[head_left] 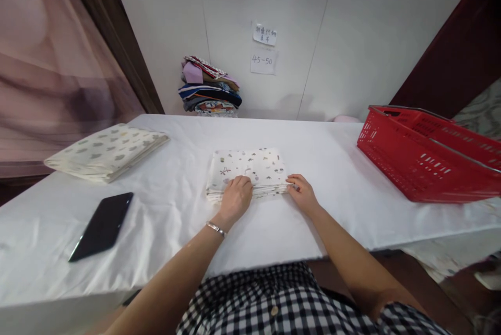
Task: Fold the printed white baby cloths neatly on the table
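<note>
A folded white cloth with small printed figures (250, 167) lies in the middle of the white-covered table (336, 152). My left hand (235, 198) rests on its near edge with the fingers curled over the folded layers. At the cloth's near right corner, my right hand (302, 194) pinches the layers between thumb and fingers. A silver bracelet sits on my left wrist.
A second folded patterned cloth (106, 151) lies at the table's left. A black phone (102, 225) lies near the left front edge. A red plastic basket (430, 153) stands at the right. A stack of folded clothes (209, 87) sits against the back wall under two paper notes.
</note>
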The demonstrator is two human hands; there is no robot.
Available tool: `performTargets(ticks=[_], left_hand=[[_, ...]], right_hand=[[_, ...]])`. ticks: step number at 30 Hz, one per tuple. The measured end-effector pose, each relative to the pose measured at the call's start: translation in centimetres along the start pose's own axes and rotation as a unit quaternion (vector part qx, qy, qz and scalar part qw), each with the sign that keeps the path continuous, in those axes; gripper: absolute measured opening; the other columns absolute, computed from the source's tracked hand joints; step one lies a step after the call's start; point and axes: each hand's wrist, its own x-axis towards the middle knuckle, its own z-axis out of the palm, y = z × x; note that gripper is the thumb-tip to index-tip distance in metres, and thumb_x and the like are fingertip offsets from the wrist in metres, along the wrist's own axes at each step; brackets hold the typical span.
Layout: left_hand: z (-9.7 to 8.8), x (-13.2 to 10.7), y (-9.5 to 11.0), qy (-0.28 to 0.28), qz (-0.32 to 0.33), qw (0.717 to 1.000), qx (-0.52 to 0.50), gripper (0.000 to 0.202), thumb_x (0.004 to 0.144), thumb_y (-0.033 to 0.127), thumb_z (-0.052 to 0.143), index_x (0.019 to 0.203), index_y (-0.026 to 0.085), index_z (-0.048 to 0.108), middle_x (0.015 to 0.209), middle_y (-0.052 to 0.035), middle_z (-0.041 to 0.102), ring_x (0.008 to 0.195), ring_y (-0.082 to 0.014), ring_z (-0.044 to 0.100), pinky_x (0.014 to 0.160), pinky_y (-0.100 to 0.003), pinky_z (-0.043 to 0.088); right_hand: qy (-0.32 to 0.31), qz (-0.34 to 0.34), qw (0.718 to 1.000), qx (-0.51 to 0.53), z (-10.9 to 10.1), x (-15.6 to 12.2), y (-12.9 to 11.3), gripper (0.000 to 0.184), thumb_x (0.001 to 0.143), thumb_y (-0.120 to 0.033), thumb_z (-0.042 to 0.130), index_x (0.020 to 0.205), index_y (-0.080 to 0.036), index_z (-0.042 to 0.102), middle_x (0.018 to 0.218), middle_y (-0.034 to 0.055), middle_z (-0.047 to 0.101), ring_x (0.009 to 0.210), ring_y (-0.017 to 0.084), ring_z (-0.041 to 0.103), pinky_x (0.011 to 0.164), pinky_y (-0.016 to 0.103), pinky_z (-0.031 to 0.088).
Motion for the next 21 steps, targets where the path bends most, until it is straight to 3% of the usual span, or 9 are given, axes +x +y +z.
performTargets(ticks=[5, 11, 21], left_hand=[[0.5, -0.7, -0.5, -0.001, 0.0, 0.999, -0.033, 0.015, 0.087, 0.016, 0.044, 0.085, 0.019, 0.058, 0.091, -0.0061, 0.06, 0.09, -0.0202, 0.052, 0.075, -0.035, 0.041], [0.8, -0.8, -0.7, 0.015, 0.018, 0.998, -0.058, 0.015, 0.088, 0.017, 0.043, 0.085, 0.019, 0.057, 0.09, -0.0057, 0.06, 0.089, -0.0192, 0.052, 0.077, -0.034, 0.042], [0.8, -0.7, -0.4, 0.028, 0.047, 0.998, -0.028, 0.017, 0.089, 0.016, 0.04, 0.082, 0.017, 0.055, 0.086, -0.0061, 0.059, 0.085, -0.0197, 0.052, 0.078, -0.036, 0.039]], right_hand=[[0.016, -0.011, 0.999, -0.031, -0.1, -0.3, -0.6, 0.026, 0.076, -0.024, 0.052, 0.097, -0.023, 0.065, 0.11, 0.0066, 0.057, 0.093, 0.02, 0.056, 0.063, 0.031, 0.05], [0.02, -0.116, 0.99, -0.082, -0.3, -0.4, -1.2, 0.025, 0.078, -0.02, 0.051, 0.099, -0.023, 0.064, 0.106, 0.0076, 0.058, 0.103, 0.022, 0.051, 0.084, 0.039, 0.047], [0.047, -0.112, 0.986, -0.115, -0.1, -0.2, -1.2, 0.016, 0.078, -0.017, 0.048, 0.084, -0.021, 0.062, 0.093, 0.0064, 0.06, 0.093, 0.021, 0.052, 0.081, 0.038, 0.045]])
